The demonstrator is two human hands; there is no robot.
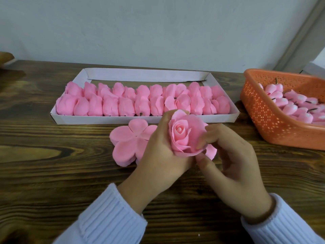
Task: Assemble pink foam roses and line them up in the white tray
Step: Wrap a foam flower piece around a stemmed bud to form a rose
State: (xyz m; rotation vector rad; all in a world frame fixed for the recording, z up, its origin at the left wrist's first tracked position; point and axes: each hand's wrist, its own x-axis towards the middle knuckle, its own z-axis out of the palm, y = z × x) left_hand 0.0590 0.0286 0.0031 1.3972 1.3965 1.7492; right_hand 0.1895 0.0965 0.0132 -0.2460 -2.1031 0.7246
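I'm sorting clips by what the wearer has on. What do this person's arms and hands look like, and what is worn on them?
The left hand and right hand are bare: no gloves, rings or watch show. The left sleeve and right sleeve are pale bluish-white ribbed knit, reaching the wrists. A brown cuff peeks from under the right one.

left sleeve (105, 213), right sleeve (290, 226): pale white ribbed knit, snug cuffs; brown inner cuff (262, 214) under right one.

The matt, soft-looking foam rose (184, 136) contrasts with the dark grained wooden table (52, 155), white cardboard-like tray (140, 74) and perforated orange plastic basket (267, 120).
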